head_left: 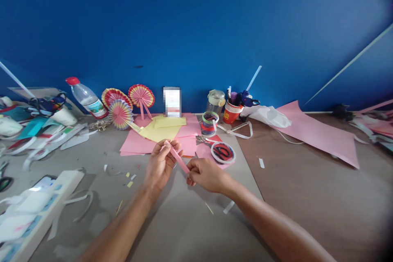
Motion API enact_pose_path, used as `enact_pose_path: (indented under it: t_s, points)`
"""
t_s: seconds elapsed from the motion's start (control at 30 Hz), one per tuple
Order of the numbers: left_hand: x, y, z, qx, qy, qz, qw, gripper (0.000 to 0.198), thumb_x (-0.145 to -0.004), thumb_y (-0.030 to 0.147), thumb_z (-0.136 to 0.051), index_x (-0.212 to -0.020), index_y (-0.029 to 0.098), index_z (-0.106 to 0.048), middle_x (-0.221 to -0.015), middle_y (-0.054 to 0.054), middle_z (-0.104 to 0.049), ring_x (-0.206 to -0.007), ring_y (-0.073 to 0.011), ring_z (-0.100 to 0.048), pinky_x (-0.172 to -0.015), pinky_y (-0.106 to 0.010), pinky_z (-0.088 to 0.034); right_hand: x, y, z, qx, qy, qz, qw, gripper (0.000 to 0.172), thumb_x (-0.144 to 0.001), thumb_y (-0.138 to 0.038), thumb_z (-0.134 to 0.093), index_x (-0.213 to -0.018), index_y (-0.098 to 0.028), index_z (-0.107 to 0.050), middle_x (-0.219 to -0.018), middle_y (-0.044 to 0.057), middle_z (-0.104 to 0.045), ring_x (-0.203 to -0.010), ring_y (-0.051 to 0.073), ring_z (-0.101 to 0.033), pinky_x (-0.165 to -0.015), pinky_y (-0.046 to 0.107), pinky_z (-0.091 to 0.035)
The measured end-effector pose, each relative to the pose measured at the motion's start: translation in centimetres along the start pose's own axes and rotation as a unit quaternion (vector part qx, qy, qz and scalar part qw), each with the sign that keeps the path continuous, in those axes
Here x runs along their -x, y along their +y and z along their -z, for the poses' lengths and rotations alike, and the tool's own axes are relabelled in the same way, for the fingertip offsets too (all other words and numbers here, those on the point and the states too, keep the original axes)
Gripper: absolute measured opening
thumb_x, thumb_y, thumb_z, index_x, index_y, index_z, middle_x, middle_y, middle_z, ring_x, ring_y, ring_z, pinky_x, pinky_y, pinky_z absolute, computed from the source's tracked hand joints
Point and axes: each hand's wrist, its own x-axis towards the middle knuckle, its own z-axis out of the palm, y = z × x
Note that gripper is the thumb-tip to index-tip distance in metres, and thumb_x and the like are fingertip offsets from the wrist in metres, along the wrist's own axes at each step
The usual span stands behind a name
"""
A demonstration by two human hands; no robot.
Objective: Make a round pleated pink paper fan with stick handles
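Observation:
A narrow pink paper strip (178, 158) slants between my two hands above the grey table. Its upper end is pinched by my left hand (161, 162), with the fingers curled behind it. At the lower end, my right hand (203, 174) has its fingers closed around the strip. Just beyond my hands lie pink paper sheets (129, 144) with yellow paper (162, 130) on top. To the right of them, a roll of white tape (233, 156) rests on the table with black scissors (221, 152) inside its ring.
Folded paper fans (141, 95) lean at the back beside a tilted plastic bottle (89, 100). A red paper cup (231, 114) with tools stands right of a clear jar (215, 99). A power strip (46, 217) lies front left, and a large pink sheet (319, 135) far right.

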Motion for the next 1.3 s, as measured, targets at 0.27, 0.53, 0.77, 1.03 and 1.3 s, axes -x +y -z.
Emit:
enact_pose_path:
  t_s: [0.27,0.53,0.77,1.03,1.3]
  points:
    - [-1.0,-0.3,0.6,0.009,0.002,0.032,0.999,0.012,-0.071,0.016,-0.071,-0.074,0.016,-0.060,-0.079,-0.001,-0.067,-0.072,-0.0119,-0.063,-0.075,-0.030,-0.052,1.0,-1.0,0.7,0.080,-0.007,0.170,0.982,0.044,-0.082,-0.011,-0.043,-0.123,-0.021,-0.056,-0.081,0.001,-0.071,-0.071,0.012,-0.065,-0.068,0.022,-0.046]
    - [-0.2,-0.8,-0.1,-0.038,-0.024,0.023,0.999,0.016,-0.072,0.024,-0.072,-0.077,0.016,-0.059,-0.077,-0.001,-0.066,-0.068,-0.0110,-0.061,-0.072,-0.030,-0.051,1.7,-1.7,1.9,0.118,-0.086,0.321,0.936,0.043,-0.080,-0.001,-0.040,-0.114,-0.017,-0.060,-0.097,0.005,-0.067,-0.090,0.013,-0.061,-0.081,0.023,-0.045]
    - [-0.2,-1.0,-0.4,-0.077,0.033,0.001,0.996,0.025,-0.066,0.028,-0.077,-0.081,0.017,-0.060,-0.077,-0.002,-0.069,-0.065,-0.0125,-0.063,-0.066,-0.025,-0.048,1.3,-1.0,1.0,0.279,0.071,0.378,0.880,0.021,-0.088,-0.018,-0.051,-0.099,-0.023,-0.068,-0.120,0.012,-0.054,-0.105,0.019,-0.053,-0.085,0.033,-0.044]
    - [0.2,-0.9,-0.6,-0.132,0.037,0.029,0.990,0.034,-0.066,0.038,-0.075,-0.084,0.015,-0.058,-0.078,-0.004,-0.068,-0.065,-0.0134,-0.063,-0.061,-0.024,-0.049,-0.2,-0.5,0.8,0.218,0.040,0.450,0.865,0.016,-0.090,-0.016,-0.048,-0.092,-0.020,-0.064,-0.096,0.006,-0.069,-0.101,0.014,-0.059,-0.096,0.034,-0.040]
    - [0.6,-1.8,-0.3,-0.207,-0.025,-0.013,0.978,0.031,-0.068,0.035,-0.072,-0.087,0.016,-0.057,-0.074,-0.001,-0.067,-0.055,-0.0100,-0.058,-0.056,-0.024,-0.048,-1.5,1.1,-0.8,-0.161,0.140,0.209,0.954,0.023,-0.091,-0.029,-0.047,-0.084,-0.017,-0.065,-0.069,0.001,-0.060,-0.068,0.012,-0.057,-0.068,0.024,-0.046]
